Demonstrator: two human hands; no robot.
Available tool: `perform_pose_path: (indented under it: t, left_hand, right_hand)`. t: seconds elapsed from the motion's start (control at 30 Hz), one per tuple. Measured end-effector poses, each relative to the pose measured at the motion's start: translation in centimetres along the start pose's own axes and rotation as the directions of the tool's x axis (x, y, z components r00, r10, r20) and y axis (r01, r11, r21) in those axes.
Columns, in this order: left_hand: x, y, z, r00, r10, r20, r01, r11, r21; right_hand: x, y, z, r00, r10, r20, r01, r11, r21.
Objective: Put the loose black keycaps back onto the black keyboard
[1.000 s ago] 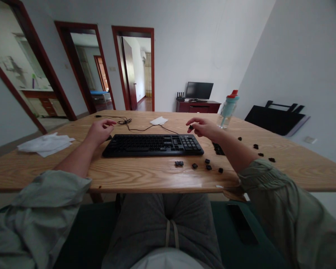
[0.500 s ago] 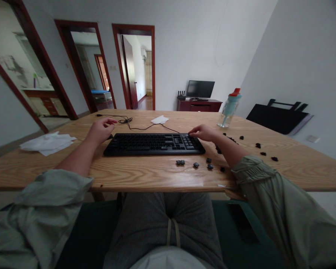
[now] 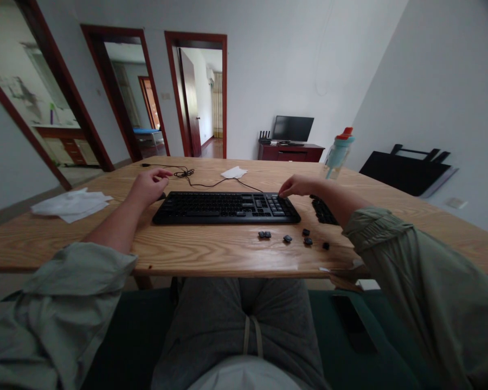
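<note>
Both hands meet the black keyboard (image 3: 226,207) — the left hand (image 3: 149,186) loosely curled at its far-left corner. The right hand (image 3: 296,186) presses bunched fingertips on the number pad (whether they pinch anything, I cannot tell); loose keycaps (image 3: 287,238) lie near.

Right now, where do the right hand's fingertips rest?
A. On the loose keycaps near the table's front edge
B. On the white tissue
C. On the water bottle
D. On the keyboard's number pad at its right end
D: the right hand presses its fingertips onto the right end of the keyboard, away from the loose keycaps.
</note>
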State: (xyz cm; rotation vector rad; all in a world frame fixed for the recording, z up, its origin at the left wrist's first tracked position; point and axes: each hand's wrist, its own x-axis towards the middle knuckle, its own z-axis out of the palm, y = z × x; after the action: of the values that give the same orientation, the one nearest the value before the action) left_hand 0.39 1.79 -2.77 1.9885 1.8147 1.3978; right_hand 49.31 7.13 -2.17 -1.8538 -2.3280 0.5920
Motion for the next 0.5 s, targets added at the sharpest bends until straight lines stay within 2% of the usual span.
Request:
perform_pose_path:
  t: [0.17,0.5]
  left_hand:
    - [-0.03,0.00,0.03,1.000,0.021,0.001,-0.021,1.000,0.016]
    - [0.11,-0.32,0.12,1.000,0.021,0.014,-0.022,0.999,0.026]
  right_hand:
    - [-0.27,-0.07,0.29,0.994,0.098,0.046,-0.102,0.989,0.104]
    - [-0.11,-0.34,0.28,0.992,0.093,0.080,-0.104,0.982,0.157]
